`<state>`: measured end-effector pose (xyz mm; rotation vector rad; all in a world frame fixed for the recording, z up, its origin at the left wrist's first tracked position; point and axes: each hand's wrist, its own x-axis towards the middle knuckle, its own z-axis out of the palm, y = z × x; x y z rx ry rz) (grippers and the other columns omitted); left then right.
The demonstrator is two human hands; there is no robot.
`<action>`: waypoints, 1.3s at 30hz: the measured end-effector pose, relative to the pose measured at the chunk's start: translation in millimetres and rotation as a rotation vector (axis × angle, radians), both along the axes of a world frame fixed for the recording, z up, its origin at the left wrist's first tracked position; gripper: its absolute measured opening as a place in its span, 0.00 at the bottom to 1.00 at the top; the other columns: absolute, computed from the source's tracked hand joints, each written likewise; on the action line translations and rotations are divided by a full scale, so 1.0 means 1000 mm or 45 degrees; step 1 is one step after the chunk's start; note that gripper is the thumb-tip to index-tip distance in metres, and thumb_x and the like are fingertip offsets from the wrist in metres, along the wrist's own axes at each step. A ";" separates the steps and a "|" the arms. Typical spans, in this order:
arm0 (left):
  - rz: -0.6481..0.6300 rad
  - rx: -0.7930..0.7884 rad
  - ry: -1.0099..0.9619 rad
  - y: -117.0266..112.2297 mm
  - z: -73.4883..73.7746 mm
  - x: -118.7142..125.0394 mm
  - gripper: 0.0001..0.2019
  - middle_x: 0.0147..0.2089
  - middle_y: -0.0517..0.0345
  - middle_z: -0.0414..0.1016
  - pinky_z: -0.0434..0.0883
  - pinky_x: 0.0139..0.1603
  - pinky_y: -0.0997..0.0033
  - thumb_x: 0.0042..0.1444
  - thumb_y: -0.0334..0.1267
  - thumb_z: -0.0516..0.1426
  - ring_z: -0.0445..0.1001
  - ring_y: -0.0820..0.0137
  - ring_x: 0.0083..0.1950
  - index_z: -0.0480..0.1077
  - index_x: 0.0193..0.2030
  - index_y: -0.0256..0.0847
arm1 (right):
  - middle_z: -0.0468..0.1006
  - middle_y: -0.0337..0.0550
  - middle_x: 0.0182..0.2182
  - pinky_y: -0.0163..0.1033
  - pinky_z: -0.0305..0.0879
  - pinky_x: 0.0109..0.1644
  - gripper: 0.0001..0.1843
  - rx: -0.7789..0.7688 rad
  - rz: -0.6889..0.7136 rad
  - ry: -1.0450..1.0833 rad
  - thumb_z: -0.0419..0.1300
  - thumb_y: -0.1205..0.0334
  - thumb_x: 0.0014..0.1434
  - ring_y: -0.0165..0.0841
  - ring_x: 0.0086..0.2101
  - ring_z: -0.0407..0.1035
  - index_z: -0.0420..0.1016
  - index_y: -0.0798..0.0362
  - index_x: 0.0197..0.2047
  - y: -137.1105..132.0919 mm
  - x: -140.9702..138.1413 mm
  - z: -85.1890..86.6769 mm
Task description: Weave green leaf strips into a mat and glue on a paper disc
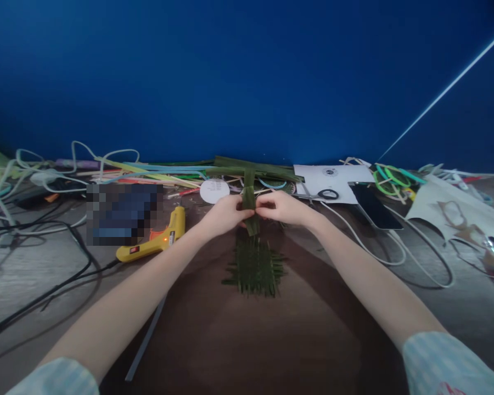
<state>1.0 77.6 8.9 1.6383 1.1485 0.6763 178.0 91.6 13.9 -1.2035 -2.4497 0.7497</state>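
A small mat woven from green leaf strips lies on the brown table top in front of me. Just beyond it, my left hand and my right hand meet, and both pinch a long green leaf strip between thumb and fingers. The strip runs away from me toward more green leaves lying crosswise by the blue wall.
A yellow glue gun with a lit orange lamp lies left of my hands. Black and white cables spread at the left. Coloured strips lie along the wall. Scissors, white paper and a phone sit to the right.
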 end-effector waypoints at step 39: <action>-0.046 0.175 0.077 0.007 -0.006 -0.006 0.10 0.34 0.54 0.76 0.70 0.29 0.74 0.46 0.29 0.58 0.75 0.70 0.32 0.67 0.37 0.36 | 0.69 0.39 0.24 0.35 0.55 0.30 0.08 -0.242 -0.008 0.019 0.51 0.60 0.54 0.29 0.26 0.63 0.66 0.53 0.26 -0.002 0.003 0.013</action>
